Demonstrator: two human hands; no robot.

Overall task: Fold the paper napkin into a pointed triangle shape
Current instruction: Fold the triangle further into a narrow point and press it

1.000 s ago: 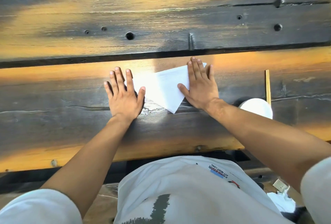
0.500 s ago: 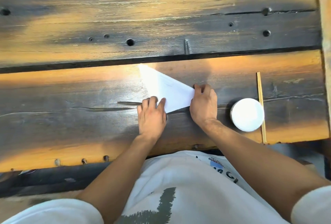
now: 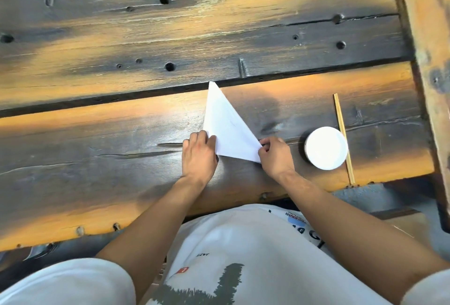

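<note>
The paper napkin (image 3: 227, 131) lies on the near plank of the wooden counter (image 3: 97, 139), a little right of its middle. It is folded into a long white triangle whose sharp tip points far, reaching the dark gap between the near plank and the next one. Its short base runs along the near side, slanting down toward the right, and a faint crease line shows across its face.

The left hand (image 3: 198, 156) sits at the near-left corner of the napkin. Its fingers are curled, and the thumb lies on top of the paper at that corner, so the hand pinches the napkin there. The right hand (image 3: 275, 156) is at the near-right corner, with its fingers bent and the fingertips closed on the paper's point, pinching it as well. Both forearms reach in from the near edge of the counter, coming out of white sleeves.

Just right of the right hand, apart from the napkin, a round white cup (image 3: 326, 148) stands on the same plank, seen from above. A thin wooden stick (image 3: 343, 137) lies beside the cup on its right, running near to far and passing close along the cup's rim. The counter planks are dark with orange-lit patches and several small round holes. A white printed shirt (image 3: 243, 256) fills the near part of the view.
</note>
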